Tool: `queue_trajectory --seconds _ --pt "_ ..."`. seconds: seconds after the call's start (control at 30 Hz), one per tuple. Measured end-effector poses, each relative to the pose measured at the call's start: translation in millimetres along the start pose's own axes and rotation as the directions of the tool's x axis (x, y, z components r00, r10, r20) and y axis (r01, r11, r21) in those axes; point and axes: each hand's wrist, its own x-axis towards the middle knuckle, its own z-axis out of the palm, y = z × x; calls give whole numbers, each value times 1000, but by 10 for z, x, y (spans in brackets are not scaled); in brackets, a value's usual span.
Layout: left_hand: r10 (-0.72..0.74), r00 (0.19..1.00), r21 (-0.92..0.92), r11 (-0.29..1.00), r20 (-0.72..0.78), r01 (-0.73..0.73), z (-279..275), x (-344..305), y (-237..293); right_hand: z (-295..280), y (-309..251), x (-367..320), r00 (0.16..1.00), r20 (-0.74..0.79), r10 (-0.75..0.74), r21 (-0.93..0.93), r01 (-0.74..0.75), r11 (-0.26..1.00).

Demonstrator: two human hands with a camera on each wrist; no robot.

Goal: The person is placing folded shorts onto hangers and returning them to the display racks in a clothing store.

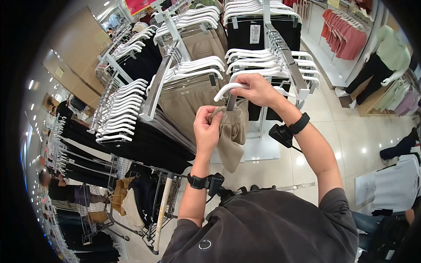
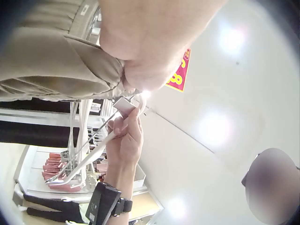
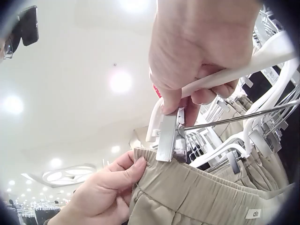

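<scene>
My left hand (image 1: 207,129) pinches one end of the gathered waistband of khaki trousers (image 1: 233,131), which hang down in front of the rack. My right hand (image 1: 256,90) grips a white clip hanger (image 1: 224,90) near its end, fingers curled round the arm. In the right wrist view, the thumb presses at the top of the hanger's metal clip (image 3: 167,138). The clip's lower end sits over the waistband (image 3: 187,180), just beside the left fingertips. A small white label (image 3: 253,213) shows further along the waistband.
Racks of white hangers (image 1: 193,65) with khaki and black trousers stand ahead; a metal rack arm (image 1: 294,70) ends just right of the right hand. Lower left is a shopping cart (image 1: 162,210) with clothes in it. A mannequin (image 1: 386,57) stands at the right.
</scene>
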Motion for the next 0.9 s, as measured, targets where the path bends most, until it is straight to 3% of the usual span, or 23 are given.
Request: queue_trajectory --seconds 0.2,0.4,0.5,0.63,0.77,0.87,0.9 --pt "-86 996 -177 980 4 85 29 74 78 -2 -87 -7 1000 -5 -14 2 14 1000" --pt "-25 999 -230 973 -46 14 135 120 29 1 -108 21 1000 -29 -5 -16 4 1000" --pt "28 998 -352 935 -63 -49 279 127 14 17 -73 16 999 -26 -30 -14 30 999" --pt "-22 998 -427 904 -60 -6 335 124 -50 27 -36 -35 1000 -16 8 -13 -9 1000" --pt "-47 997 -451 892 -59 16 378 111 -99 112 -53 -113 995 -85 47 -140 -59 988" --pt "-41 999 -403 915 -31 25 354 110 -186 217 63 -147 962 -167 -217 -334 152 930" --pt "-38 999 -385 922 -12 30 343 106 -219 186 -18 -184 974 -119 -190 -375 134 917"
